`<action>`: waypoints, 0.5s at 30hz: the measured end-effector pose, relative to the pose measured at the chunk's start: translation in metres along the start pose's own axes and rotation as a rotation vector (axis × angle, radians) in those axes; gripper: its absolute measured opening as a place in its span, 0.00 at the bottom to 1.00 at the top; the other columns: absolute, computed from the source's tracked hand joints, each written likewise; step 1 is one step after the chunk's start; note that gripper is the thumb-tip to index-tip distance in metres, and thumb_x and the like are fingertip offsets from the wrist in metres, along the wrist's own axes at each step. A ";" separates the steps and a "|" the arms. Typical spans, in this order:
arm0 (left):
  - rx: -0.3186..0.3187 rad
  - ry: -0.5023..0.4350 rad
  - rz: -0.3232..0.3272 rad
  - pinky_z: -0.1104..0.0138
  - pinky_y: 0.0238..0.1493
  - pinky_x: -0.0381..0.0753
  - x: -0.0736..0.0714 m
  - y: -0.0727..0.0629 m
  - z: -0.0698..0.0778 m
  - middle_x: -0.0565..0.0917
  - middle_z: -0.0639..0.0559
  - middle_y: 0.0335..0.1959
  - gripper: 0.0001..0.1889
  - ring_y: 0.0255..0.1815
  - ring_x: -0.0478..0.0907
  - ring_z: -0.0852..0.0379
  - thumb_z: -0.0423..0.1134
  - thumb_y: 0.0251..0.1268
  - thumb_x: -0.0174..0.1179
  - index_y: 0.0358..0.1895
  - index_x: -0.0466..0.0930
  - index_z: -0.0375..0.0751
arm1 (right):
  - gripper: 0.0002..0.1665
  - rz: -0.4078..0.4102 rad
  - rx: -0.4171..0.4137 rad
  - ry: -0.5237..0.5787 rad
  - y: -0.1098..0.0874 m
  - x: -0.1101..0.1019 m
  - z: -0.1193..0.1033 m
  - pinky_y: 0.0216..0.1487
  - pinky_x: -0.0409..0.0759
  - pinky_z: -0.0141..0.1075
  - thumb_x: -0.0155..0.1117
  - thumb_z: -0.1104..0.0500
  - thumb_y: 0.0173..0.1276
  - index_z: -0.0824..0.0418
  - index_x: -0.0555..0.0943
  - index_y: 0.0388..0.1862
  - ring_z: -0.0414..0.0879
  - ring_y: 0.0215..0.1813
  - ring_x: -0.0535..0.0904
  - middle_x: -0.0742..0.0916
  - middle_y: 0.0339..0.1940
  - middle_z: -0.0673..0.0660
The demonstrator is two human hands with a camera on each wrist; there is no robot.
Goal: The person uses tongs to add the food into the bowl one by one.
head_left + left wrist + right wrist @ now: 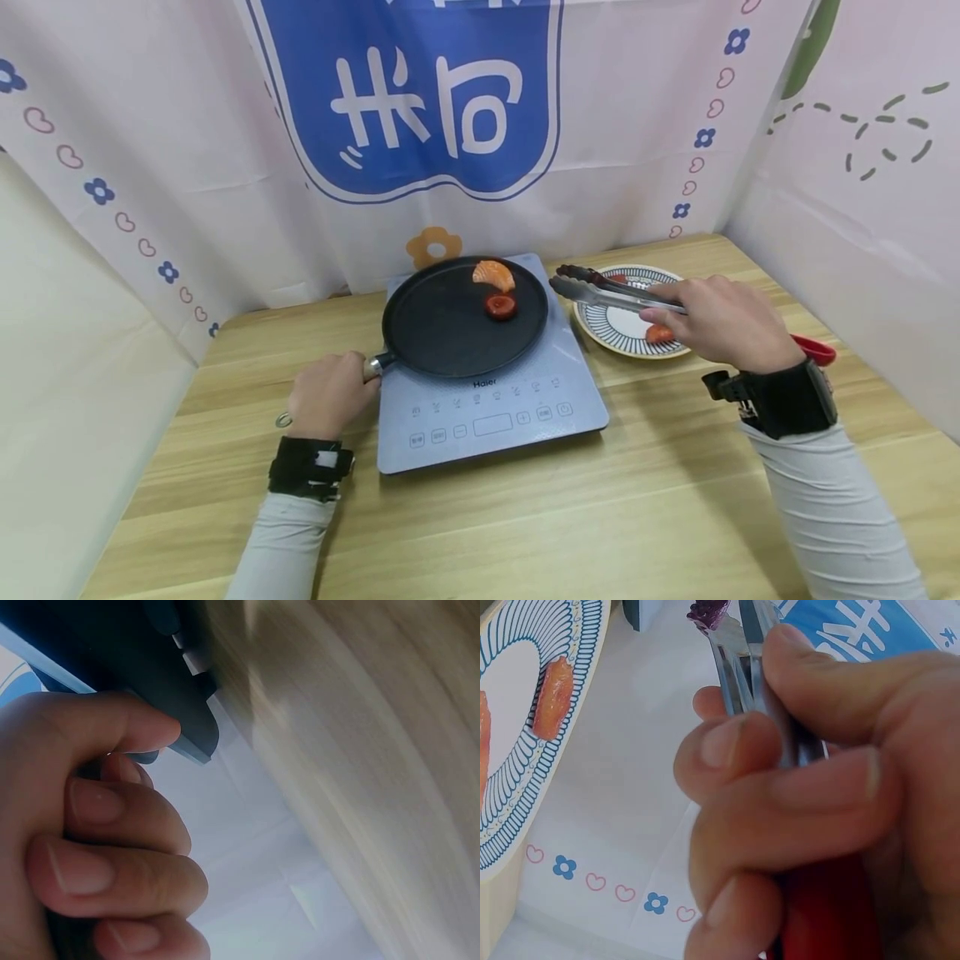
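Toward the back of the table (465,517), a pale blue cooktop (491,450) carries a flat black pan (450,321), whose left rim lies close to the cooktop's left edge and whose back rim lies near its rear edge. Two pieces sit on the pan near its right rim: a striped orange piece (491,273) and, just in front of it, a round red piece (500,307). From there the dark cooking surface runs open to the left rim. The pan handle (371,367) points out past the cooktop's left side, gripped by the left hand (328,396) with its fingers curled round it.

The right hand (723,321) grips metal tongs (618,297), thumb on one side and fingers wrapped round the other. Their tips hang in the gap between the pan's right rim and the plate (618,323); whether those tips meet is hard to tell. Beneath the tongs, the plate stands just beside the cooktop's right edge, with red pieces (660,333) near its striped rim. A strip of wood separates the plate from the table's right edge, and a broad stretch spreads before the cooktop's front edge, between the two forearms.
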State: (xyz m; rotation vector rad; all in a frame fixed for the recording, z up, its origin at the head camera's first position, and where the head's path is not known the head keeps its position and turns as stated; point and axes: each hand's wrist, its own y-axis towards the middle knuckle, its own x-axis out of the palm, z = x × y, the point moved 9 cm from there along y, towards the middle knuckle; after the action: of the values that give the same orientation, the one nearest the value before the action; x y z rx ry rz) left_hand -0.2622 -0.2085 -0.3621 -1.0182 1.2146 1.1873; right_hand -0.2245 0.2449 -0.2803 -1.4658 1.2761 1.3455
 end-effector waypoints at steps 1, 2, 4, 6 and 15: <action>0.000 0.000 0.000 0.62 0.19 0.65 0.000 0.000 0.000 0.74 0.50 0.20 0.13 0.20 0.71 0.52 0.43 0.69 0.63 0.26 0.76 0.42 | 0.30 -0.002 0.000 0.004 0.000 0.000 -0.001 0.35 0.77 0.48 0.63 0.40 0.78 0.57 0.82 0.68 0.56 0.43 0.85 0.91 0.51 0.65; 0.000 0.002 0.000 0.62 0.19 0.65 0.000 0.000 0.000 0.73 0.50 0.20 0.13 0.20 0.71 0.52 0.43 0.69 0.63 0.26 0.76 0.42 | 0.31 -0.007 0.000 0.005 0.000 0.000 -0.001 0.34 0.77 0.47 0.63 0.40 0.78 0.57 0.82 0.69 0.55 0.43 0.84 0.91 0.52 0.66; 0.003 0.005 -0.001 0.63 0.19 0.65 0.000 0.000 0.001 0.73 0.50 0.19 0.13 0.20 0.71 0.52 0.43 0.69 0.63 0.26 0.76 0.42 | 0.31 -0.015 0.000 0.010 0.000 0.000 -0.003 0.33 0.76 0.45 0.63 0.40 0.78 0.58 0.81 0.69 0.54 0.41 0.83 0.91 0.50 0.65; 0.006 0.006 0.000 0.63 0.18 0.65 0.000 0.000 0.001 0.73 0.50 0.19 0.13 0.20 0.70 0.53 0.43 0.69 0.63 0.26 0.76 0.42 | 0.31 -0.026 0.004 0.016 0.001 0.000 -0.004 0.32 0.74 0.43 0.62 0.41 0.78 0.58 0.81 0.70 0.53 0.39 0.81 0.90 0.45 0.63; 0.013 0.020 0.013 0.61 0.18 0.64 0.002 0.001 -0.001 0.72 0.51 0.18 0.14 0.19 0.69 0.52 0.43 0.69 0.62 0.24 0.74 0.43 | 0.28 -0.029 0.002 0.052 0.002 0.001 -0.015 0.29 0.69 0.39 0.62 0.41 0.79 0.55 0.82 0.68 0.48 0.32 0.77 0.86 0.30 0.51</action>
State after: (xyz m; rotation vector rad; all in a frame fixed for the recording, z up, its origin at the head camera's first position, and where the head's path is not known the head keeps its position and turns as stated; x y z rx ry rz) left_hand -0.2633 -0.2089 -0.3639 -1.0159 1.2443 1.1807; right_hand -0.2234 0.2299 -0.2786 -1.5212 1.2841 1.2940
